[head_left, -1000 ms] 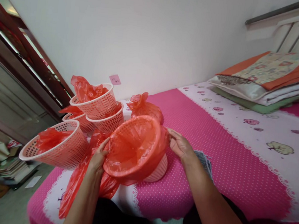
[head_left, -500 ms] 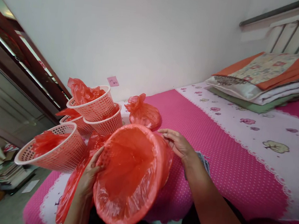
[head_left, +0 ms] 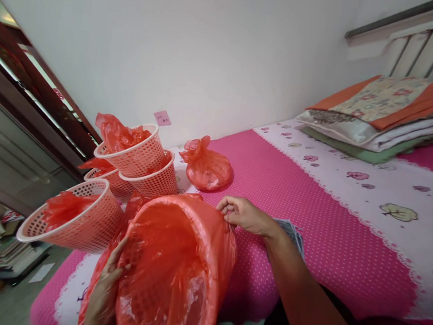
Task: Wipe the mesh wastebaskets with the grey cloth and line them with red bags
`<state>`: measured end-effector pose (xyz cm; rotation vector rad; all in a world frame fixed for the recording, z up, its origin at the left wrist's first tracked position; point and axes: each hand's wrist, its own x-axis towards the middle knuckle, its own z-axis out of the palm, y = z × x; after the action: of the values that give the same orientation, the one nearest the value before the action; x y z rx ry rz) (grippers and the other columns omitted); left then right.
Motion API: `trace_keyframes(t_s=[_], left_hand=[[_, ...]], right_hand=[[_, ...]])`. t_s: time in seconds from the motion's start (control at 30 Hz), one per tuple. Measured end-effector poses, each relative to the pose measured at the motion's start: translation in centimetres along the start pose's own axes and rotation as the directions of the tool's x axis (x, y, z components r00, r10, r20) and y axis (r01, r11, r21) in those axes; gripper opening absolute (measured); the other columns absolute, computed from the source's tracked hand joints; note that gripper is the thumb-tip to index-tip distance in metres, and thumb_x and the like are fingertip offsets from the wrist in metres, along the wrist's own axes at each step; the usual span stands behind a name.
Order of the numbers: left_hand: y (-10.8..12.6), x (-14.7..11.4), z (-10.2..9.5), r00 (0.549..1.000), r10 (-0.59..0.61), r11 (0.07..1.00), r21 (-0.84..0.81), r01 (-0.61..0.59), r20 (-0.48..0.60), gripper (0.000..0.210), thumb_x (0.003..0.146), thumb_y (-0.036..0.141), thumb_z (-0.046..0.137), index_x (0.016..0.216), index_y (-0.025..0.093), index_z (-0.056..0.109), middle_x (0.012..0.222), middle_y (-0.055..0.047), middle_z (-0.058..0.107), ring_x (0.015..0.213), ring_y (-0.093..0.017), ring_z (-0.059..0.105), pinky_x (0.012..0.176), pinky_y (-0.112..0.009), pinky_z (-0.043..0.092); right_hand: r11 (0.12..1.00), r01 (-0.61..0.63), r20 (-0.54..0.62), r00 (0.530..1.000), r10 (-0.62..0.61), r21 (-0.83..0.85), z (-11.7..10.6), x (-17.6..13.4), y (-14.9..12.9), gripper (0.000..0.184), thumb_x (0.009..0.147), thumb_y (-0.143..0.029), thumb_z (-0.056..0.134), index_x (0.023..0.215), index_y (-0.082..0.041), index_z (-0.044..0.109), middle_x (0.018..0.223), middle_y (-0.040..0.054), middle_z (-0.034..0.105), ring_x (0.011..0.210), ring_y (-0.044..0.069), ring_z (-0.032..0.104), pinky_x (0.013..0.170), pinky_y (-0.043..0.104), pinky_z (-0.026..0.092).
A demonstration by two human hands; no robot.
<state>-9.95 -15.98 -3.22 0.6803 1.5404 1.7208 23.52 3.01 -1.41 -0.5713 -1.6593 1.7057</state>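
Observation:
A pink perforated basket lined with a red plastic bag tilts toward me, its mouth facing me. The bag's top is folded over the rim and hangs down the outside. My left hand grips the basket's left rim, thumb over the edge and the other fingers partly hidden outside. Curled and pinching, my right hand holds the bag's outer fold at the upper right. More red plastic sheeting lies beside my left hand, on the bed.
Several pink baskets with red bags inside stand at the left, one stacked on others. A tied red bag sits on the pink dotted bed near the wall. Folded bedding and pillows lie at the far right.
The lined basket has come lower and nearer to me, turning so more of its right outside shows. My right hand has moved left along the bag, its fingers now curled in. My left hand moved down with the rim.

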Motion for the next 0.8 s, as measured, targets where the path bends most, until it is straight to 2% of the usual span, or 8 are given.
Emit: trace_keyframes(t_s=[0.17,0.27,0.4,0.5,0.63,0.73,0.8], left_hand=[[0.1,0.1,-1.8,1.000,-0.016,1.000,-0.013,0.016,-0.007,0.088,0.059,0.026,0.091,0.143,0.036,0.067,0.142,-0.003,0.073,0.116,-0.033,0.076,0.083,-0.029,0.067],[-0.1,0.5,-2.7,0.999,-0.025,1.000,-0.002,0.025,-0.024,0.090,0.057,0.025,0.092,0.142,0.037,0.067,0.146,-0.001,0.071,0.113,-0.033,0.077,0.080,-0.027,0.067],[-0.1,0.6,-3.1,0.999,-0.048,0.999,0.000,0.048,-0.017,0.094,0.056,0.026,0.092,0.146,0.036,0.064,0.141,-0.004,0.074,0.115,-0.036,0.076,0.084,-0.033,0.068],[0.1,0.5,-3.1,1.000,-0.029,0.999,0.037,0.030,-0.008,0.090,0.056,0.028,0.092,0.143,0.032,0.067,0.138,-0.007,0.076,0.120,-0.039,0.073,0.090,-0.037,0.067],[0.4,0.5,-3.2,1.000,-0.025,0.993,0.116,0.024,0.010,0.082,0.057,0.031,0.092,0.137,0.029,0.072,0.139,-0.008,0.075,0.130,-0.042,0.067,0.099,-0.041,0.064],[0.5,0.4,-3.1,0.999,-0.043,0.990,0.132,0.040,0.023,0.080,0.058,0.028,0.092,0.136,0.029,0.072,0.143,-0.008,0.072,0.134,-0.043,0.064,0.101,-0.043,0.063],[0.7,0.3,-2.7,0.998,-0.046,0.991,0.125,0.042,0.032,0.080,0.056,0.026,0.093,0.134,0.028,0.074,0.143,-0.009,0.072,0.134,-0.044,0.063,0.100,-0.043,0.063]], right_hand=[[1.000,-0.019,-0.022,1.000,0.019,-0.003,0.1,0.9,1.1,0.026,0.073,-0.015,0.064,0.098,-0.019,0.066,0.075,-0.0027,0.064,0.054,0.009,0.057,0.050,0.022,0.044],[0.996,-0.051,-0.082,0.995,0.057,0.066,0.6,1.2,1.3,0.022,0.081,-0.024,0.070,0.102,-0.020,0.066,0.080,-0.0003,0.067,0.059,0.010,0.058,0.051,0.022,0.042],[0.993,-0.041,-0.088,0.995,0.051,0.107,2.0,1.4,1.4,0.032,0.086,-0.040,0.076,0.110,-0.021,0.069,0.080,-0.0002,0.067,0.067,0.012,0.060,0.057,0.023,0.044],[0.997,0.013,-0.084,0.996,-0.006,0.080,2.5,1.8,2.0,0.037,0.082,-0.036,0.081,0.113,-0.020,0.068,0.071,-0.0048,0.061,0.059,0.010,0.054,0.056,0.024,0.041],[0.999,-0.033,-0.211,0.977,0.036,0.017,1.8,2.6,3.1,0.022,0.085,-0.030,0.075,0.102,-0.019,0.064,0.059,-0.0065,0.057,0.049,0.011,0.050,0.050,0.024,0.038],[0.998,-0.064,-0.299,0.952,0.059,-0.008,1.2,2.7,3.3,0.019,0.087,-0.032,0.075,0.095,-0.020,0.063,0.068,-0.0020,0.065,0.053,0.010,0.055,0.052,0.024,0.040],[1.000,-0.025,-0.293,0.956,0.025,0.002,1.2,2.5,3.0,0.023,0.091,-0.041,0.072,0.094,-0.019,0.066,0.081,0.0029,0.072,0.064,0.012,0.062,0.058,0.024,0.044]])
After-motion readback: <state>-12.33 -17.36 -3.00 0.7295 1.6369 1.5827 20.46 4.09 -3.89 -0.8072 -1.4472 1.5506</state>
